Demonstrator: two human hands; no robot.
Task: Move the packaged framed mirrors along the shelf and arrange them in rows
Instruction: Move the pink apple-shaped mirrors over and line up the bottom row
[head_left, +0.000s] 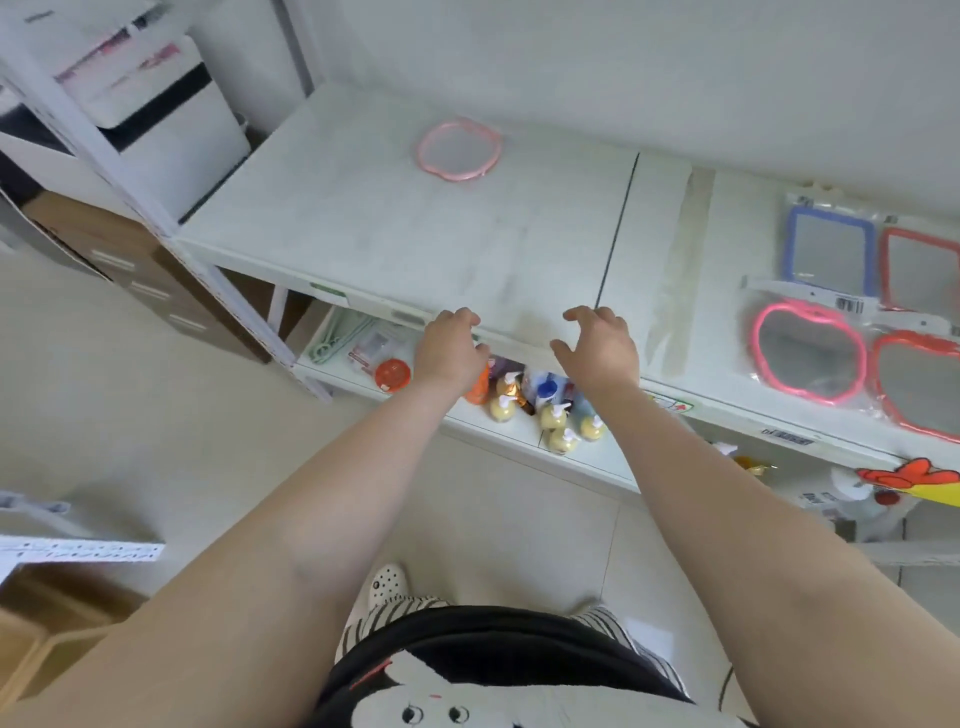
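Left hand (451, 347) and right hand (597, 347) hovered at the shelf (363, 218) front edge, fingers loosely curled, holding nothing. Four packaged mirrors (857, 322) lay right of the right hand; a pink mirror (459, 149) lay beyond both hands.

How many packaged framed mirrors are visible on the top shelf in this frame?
5. A pale pink mirror lies alone at the back left. At the right: blue mirror, red rectangular mirror, bright pink apple mirror, red apple mirror. More may lie beyond the frame's right edge.

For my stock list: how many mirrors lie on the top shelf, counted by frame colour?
Pink: 2 (pale pink mirror, bright pink mirror)
Blue: 1 (blue mirror)
Red: 2 (upper red mirror, lower red mirror)
Total: 5
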